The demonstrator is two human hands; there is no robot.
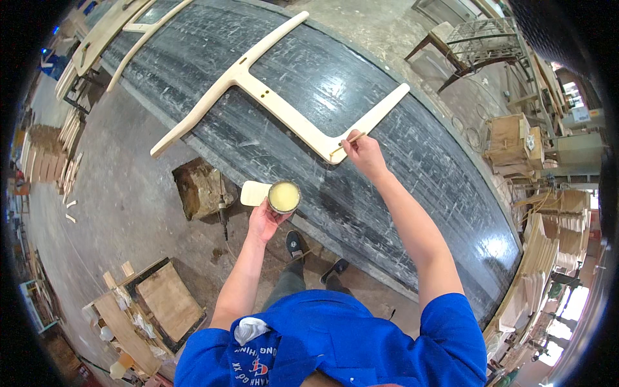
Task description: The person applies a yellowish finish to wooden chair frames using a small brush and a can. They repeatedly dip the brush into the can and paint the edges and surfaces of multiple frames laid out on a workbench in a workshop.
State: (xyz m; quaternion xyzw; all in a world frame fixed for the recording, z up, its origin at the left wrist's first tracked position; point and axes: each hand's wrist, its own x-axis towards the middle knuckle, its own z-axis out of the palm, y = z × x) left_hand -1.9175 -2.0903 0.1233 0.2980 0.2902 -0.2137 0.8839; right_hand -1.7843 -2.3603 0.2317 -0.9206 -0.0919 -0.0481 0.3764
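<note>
My left hand (263, 224) is closed round a small dark-rimmed cup (284, 196) holding pale yellow liquid. A cream-coloured flat piece (254, 193) juts out beside the cup, by the same hand; I cannot tell whether it is held or attached. Between the fingers of my right hand (365, 158) is a thin stick (336, 153), its lower end at the rounded corner of a pale wooden chair frame (293, 120). That frame lies flat on a dark, scuffed table (412, 187), with small holes near its joint.
Another pale wooden frame (131, 58) lies farther left on the table. A wooden box (196, 190) and a dark corded tool (223, 219) are on the floor at the near side. Stacked wooden parts (538, 258) stand at the right, below a carton (509, 140).
</note>
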